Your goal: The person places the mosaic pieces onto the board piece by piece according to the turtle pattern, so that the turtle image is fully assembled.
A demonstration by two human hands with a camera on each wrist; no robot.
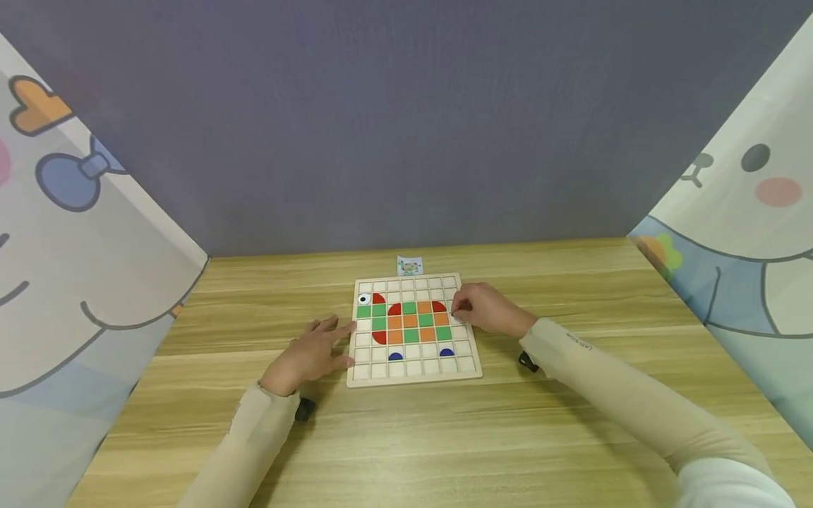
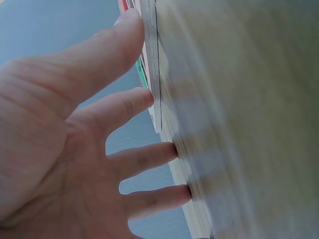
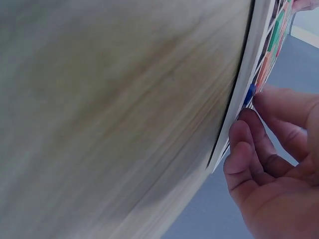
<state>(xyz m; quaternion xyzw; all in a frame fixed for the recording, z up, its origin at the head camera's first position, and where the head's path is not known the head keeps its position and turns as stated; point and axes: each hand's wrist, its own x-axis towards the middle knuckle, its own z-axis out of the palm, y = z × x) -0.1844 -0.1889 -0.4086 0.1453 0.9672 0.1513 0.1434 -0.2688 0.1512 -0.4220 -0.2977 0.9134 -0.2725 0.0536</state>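
Observation:
A wooden grid board (image 1: 414, 382) lies flat on the table, with green and orange squares, red quarter-round pieces and dark blue half-round pieces (image 1: 396, 356) in its cells. One round eye piece (image 1: 364, 299) sits in the upper left. At the board's left edge my left hand (image 1: 309, 356) is spread, thumb and index fingertips on the rim, other fingers on the table. Over the board's right columns, my right hand (image 1: 485, 309) pinches a small blue piece (image 3: 250, 93) between thumb and fingertips; its shape is mostly hidden.
Just behind the board lies a small picture card (image 1: 409, 266) with a coloured pattern. A grey panel (image 1: 406, 127) rises along the table's far edge. Cartoon-printed curtains (image 1: 762, 233) hang at both sides of the wood-grain table (image 1: 406, 444).

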